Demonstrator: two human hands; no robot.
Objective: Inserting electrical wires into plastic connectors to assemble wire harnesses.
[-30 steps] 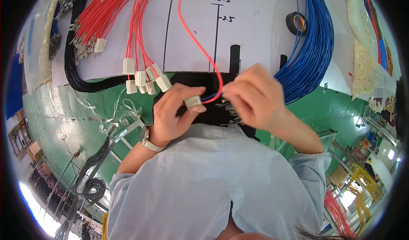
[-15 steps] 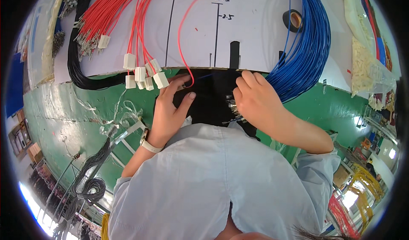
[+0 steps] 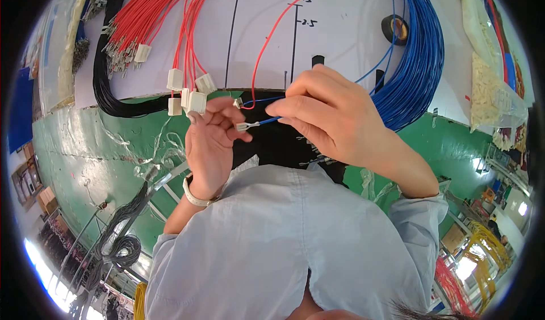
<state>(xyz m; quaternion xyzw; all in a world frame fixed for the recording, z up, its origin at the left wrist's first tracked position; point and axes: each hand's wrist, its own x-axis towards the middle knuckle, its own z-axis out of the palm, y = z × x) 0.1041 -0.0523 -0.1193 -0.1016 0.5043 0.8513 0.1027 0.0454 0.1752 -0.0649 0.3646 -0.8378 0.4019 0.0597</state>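
My right hand [image 3: 335,113] is closed in a pinch on a blue wire [image 3: 269,120], just above my lap. A bare metal terminal [image 3: 247,126] on that wire points at my left fingers. My left hand [image 3: 213,141] is palm up, its curled fingers closed around the end of a red wire [image 3: 253,87]; the exact grip is partly hidden. At those fingertips sits a small metal terminal [image 3: 238,102], with another stretch of blue wire beside it. The left thumb is raised in front of a white connector housing [image 3: 197,102], and whether they touch I cannot tell.
Red wires [image 3: 153,13] with white housings hang over the board's [image 3: 261,53] near edge. Black cable [image 3: 105,87] lies at left. To the right are a thick blue wire bundle [image 3: 423,53], a tape roll [image 3: 394,30] and a bag of pale connectors [image 3: 488,87].
My right hand has moved left and brought the blue wire's terminal toward my left hand. My left hand has turned palm up, thumb raised, and shifted slightly left.
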